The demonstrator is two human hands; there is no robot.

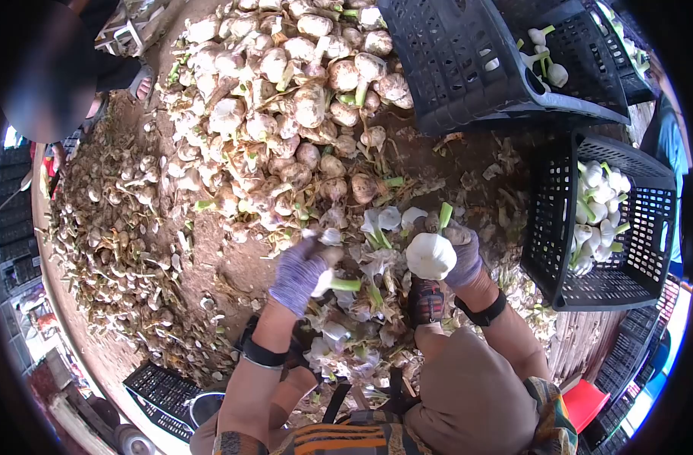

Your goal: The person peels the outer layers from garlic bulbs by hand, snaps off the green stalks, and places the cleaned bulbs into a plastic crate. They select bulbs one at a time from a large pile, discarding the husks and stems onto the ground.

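In a grey-purple glove, my right hand grips a peeled white garlic bulb with its short green stem pointing up. My left hand, gloved too, is curled beside it with the fingers bent inward. Pale garlic skin shows at its fingertips, and a white piece with a green stem sits against its palm side. Whether the left hand grips either is hard to see. Loose peelings lie between and below both hands.
A large heap of unpeeled garlic spreads ahead of me. Black crates stand at the right, one holding several cleaned bulbs; another crate is tilted behind. Trimmings cover the ground at left. A person's foot is at upper left.
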